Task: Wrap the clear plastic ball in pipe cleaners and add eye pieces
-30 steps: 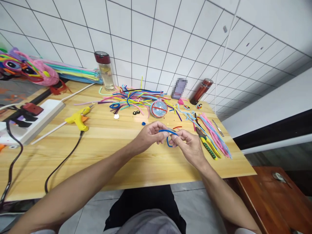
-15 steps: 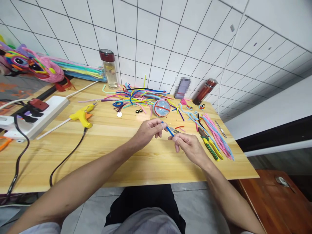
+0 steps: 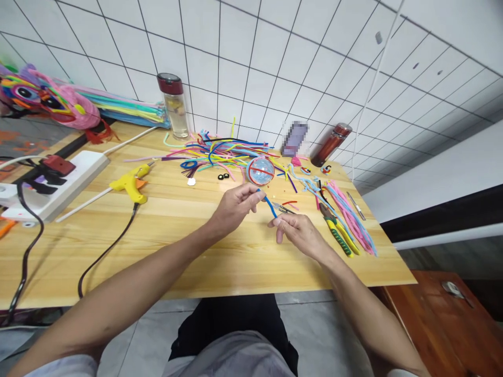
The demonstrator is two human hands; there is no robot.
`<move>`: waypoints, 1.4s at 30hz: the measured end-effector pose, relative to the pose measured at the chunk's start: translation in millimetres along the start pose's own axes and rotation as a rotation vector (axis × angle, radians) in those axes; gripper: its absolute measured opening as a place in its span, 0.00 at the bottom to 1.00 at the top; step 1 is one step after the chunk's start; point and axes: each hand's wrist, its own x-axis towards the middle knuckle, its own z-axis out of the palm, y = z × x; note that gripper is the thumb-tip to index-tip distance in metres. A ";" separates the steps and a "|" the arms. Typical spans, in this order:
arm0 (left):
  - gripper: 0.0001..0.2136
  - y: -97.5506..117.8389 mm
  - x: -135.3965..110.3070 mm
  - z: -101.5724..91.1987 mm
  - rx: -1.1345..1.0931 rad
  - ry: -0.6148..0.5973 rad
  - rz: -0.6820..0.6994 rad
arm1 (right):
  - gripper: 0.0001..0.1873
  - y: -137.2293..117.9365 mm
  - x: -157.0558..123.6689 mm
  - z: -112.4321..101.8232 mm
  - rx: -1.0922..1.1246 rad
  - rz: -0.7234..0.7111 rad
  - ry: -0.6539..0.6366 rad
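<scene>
Between my two hands a short blue pipe cleaner is stretched at a slant above the table, slightly bent. My left hand pinches its upper end between thumb and fingers. Its lower end is gripped by my right hand, also in a pinch. Just behind the pipe cleaner lies a dark, pointed tool, partly hidden, its kind unclear. Beyond my left hand sits a clear round ball with a red band across it. Short red and pink pieces lie near the tool.
Many coloured pipe cleaners are heaped at the back. A yellow glue gun and a white power strip lie left. Pliers and pink pipe cleaners lie right. A glass bottle and red flask stand by the wall.
The blue pipe cleaner shows longer between my hands and is now slightly curved. My hands have moved a little apart, the left one up and leftward.
</scene>
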 end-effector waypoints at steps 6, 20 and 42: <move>0.18 -11.0 -1.6 10.7 -0.162 -0.161 -0.147 | 0.30 -3.5 3.5 9.3 0.194 0.114 -0.005; 0.19 -6.8 0.2 3.9 -0.183 -0.175 -0.209 | 0.29 4.2 -2.4 8.5 0.100 0.110 0.049; 0.17 -8.9 7.2 -5.2 0.019 -0.137 -0.247 | 0.30 15.9 -8.4 -2.2 -0.111 0.056 -0.069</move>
